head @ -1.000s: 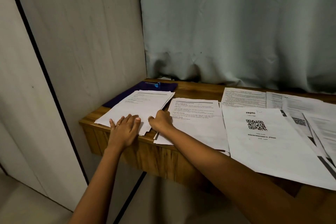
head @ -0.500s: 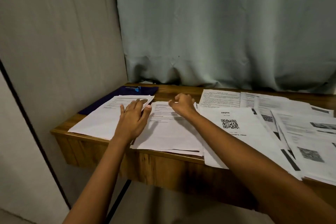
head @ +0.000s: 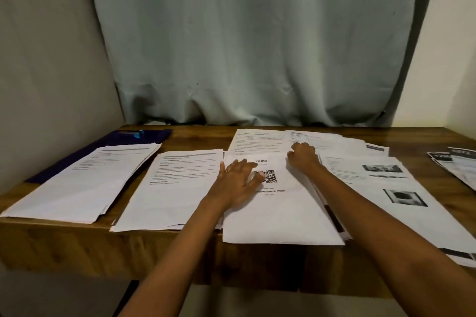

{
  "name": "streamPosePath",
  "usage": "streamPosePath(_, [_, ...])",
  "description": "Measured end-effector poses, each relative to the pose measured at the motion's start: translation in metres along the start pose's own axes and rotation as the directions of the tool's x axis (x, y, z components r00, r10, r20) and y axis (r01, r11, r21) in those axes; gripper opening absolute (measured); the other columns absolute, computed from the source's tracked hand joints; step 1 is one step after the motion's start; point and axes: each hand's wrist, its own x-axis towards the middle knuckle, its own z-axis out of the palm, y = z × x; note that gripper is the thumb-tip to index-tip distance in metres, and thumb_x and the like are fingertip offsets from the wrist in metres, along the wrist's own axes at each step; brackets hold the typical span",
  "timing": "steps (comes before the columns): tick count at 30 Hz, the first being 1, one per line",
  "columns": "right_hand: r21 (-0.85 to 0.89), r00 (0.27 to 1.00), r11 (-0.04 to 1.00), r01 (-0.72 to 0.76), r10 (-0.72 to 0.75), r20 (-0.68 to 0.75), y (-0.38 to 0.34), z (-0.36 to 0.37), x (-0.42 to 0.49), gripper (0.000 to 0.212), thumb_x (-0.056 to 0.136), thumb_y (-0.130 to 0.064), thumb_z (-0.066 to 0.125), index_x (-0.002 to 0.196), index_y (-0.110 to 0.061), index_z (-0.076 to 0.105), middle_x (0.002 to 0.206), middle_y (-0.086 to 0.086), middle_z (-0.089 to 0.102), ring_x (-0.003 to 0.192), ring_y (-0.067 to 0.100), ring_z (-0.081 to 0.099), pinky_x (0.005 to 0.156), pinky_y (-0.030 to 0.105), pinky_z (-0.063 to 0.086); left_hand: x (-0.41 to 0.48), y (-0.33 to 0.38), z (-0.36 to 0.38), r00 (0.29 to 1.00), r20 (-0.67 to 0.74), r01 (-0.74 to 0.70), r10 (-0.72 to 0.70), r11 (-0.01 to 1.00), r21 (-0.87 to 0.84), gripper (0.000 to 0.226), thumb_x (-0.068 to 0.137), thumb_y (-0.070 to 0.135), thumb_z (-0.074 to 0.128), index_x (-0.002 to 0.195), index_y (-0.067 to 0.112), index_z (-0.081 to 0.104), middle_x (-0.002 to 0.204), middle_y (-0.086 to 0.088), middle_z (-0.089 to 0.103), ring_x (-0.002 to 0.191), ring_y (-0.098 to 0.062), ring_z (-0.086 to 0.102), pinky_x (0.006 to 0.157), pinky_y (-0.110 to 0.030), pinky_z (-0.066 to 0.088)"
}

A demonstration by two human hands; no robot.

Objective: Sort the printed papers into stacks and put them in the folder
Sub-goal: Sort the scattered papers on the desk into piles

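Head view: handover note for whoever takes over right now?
Left hand: open, flat on the QR sheet.
Right hand: fingers curled at that sheet's far corner; grip unclear.
Done: two stacks, left stack partly on the blue folder, middle stack beside it.
Left: sort the loose sheets at right, then file all stacks.

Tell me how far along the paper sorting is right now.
Two stacks, the left stack and the middle stack, look sorted. In hand: the left hand lies flat on the QR-code sheet, the right hand curled at its top corner. Left: loose papers on the right lie spread, and nothing looks filed in the blue folder yet.
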Motion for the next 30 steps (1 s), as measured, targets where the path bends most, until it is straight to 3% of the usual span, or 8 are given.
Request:
streamPosePath(4, [-0.029, 0.997, 0.999, -0.037, 0.039, 0.063, 0.030, -0.004, 0.000, 0.037, 0.099, -0.027, 0.046, 0.130, -0.006, 0.049, 0.135, 0.014, 0.052, 0.122, 0.030, 0.050, 0.102, 0.038, 0.040, 0.021, 0.025, 0.021, 0.995, 0.099, -0.033, 0.029, 0.999, 0.039, 0.060, 0.098, 0.059, 0.024, 0.147, 0.026, 0.032, 0.159, -0.004, 0.019, 0.148, -0.022, 0.009, 0.117, -0.050, -0.008])
streamPosePath(9, [-0.045, 0.993, 0.998, 0.040, -0.035, 0.109, 0.049, 0.000, -0.003, 0.031, 0.102, -0.024, 0.038, 0.122, -0.006, 0.052, 0.128, 0.014, 0.057, 0.114, 0.028, 0.054, 0.103, 0.038, 0.040, 0.034, 0.039, 0.037, 0.979, 0.202, -0.011, -0.006, 0.996, 0.086, 0.062, 0.097, 0.061, 0.018, 0.151, 0.031, 0.022, 0.161, -0.001, 0.008, 0.149, -0.023, 0.000, 0.116, -0.049, -0.010])
streamPosePath(15, [0.004, 0.986, 0.994, 0.109, -0.109, 0.126, 0.055, -0.001, 0.000, 0.031, 0.101, -0.022, 0.037, 0.123, -0.007, 0.052, 0.129, 0.014, 0.056, 0.114, 0.028, 0.054, 0.103, 0.039, 0.041, 0.032, 0.033, 0.053, 0.982, 0.187, -0.016, -0.010, 0.991, 0.134, 0.060, 0.098, 0.059, 0.019, 0.152, 0.032, 0.018, 0.161, 0.002, 0.007, 0.149, -0.022, 0.001, 0.116, -0.049, -0.009])
streamPosePath(20, [0.227, 0.986, 0.965, 0.131, -0.150, 0.068, 0.062, -0.017, 0.008, 0.032, 0.101, -0.013, 0.037, 0.129, -0.007, 0.050, 0.135, 0.014, 0.052, 0.115, 0.026, 0.053, 0.088, 0.027, 0.042, 0.050, 0.032, 0.047, 0.953, 0.298, 0.007, -0.051, 0.989, 0.146, 0.065, 0.094, 0.066, 0.016, 0.149, 0.031, 0.027, 0.160, 0.000, 0.018, 0.147, -0.026, 0.012, 0.116, -0.054, 0.001])
streamPosePath(22, [0.283, 0.994, 0.953, 0.107, -0.102, -0.032, 0.069, -0.026, 0.019, 0.029, 0.096, -0.005, 0.043, 0.123, -0.005, 0.054, 0.127, 0.014, 0.056, 0.103, 0.020, 0.053, 0.081, 0.024, 0.041, 0.062, 0.034, 0.041, 0.950, 0.308, -0.003, -0.042, 0.990, 0.143, 0.073, 0.089, 0.073, 0.015, 0.139, 0.027, 0.041, 0.152, 0.000, 0.036, 0.139, -0.026, 0.031, 0.114, -0.058, 0.013])
streamPosePath(24, [0.252, 0.993, 0.966, 0.051, -0.022, -0.117, 0.081, -0.035, 0.034, 0.027, 0.093, -0.003, 0.048, 0.119, -0.003, 0.057, 0.122, 0.015, 0.059, 0.103, 0.023, 0.056, 0.083, 0.026, 0.045, 0.070, 0.040, 0.039, 0.965, 0.261, -0.042, 0.002, 0.988, 0.149, 0.072, 0.090, 0.071, 0.018, 0.138, 0.023, 0.043, 0.150, -0.002, 0.039, 0.137, -0.025, 0.035, 0.114, -0.056, 0.017])
streamPosePath(27, [0.187, 0.985, 0.979, -0.080, 0.107, -0.138, 0.106, -0.049, 0.056, 0.026, 0.093, -0.011, 0.055, 0.115, 0.002, 0.058, 0.116, 0.018, 0.061, 0.107, 0.030, 0.057, 0.082, 0.030, 0.044, 0.068, 0.049, 0.048, 0.986, 0.148, -0.095, 0.075, 0.986, 0.134, 0.064, 0.095, 0.063, 0.022, 0.149, 0.029, 0.029, 0.159, 0.002, 0.020, 0.147, -0.020, 0.015, 0.118, -0.048, 0.004])
streamPosePath(30, [0.156, 0.970, 0.965, -0.212, 0.227, -0.089, 0.131, -0.057, 0.067, 0.025, 0.092, -0.023, 0.059, 0.107, -0.003, 0.057, 0.103, 0.015, 0.059, 0.093, 0.026, 0.056, 0.075, 0.030, 0.043, 0.064, 0.049, 0.064, 0.989, 0.127, -0.093, 0.081, 0.992, 0.091, 0.063, 0.095, 0.063, 0.019, 0.151, 0.034, 0.020, 0.161, 0.006, 0.009, 0.149, -0.017, 0.003, 0.117, -0.044, -0.005])
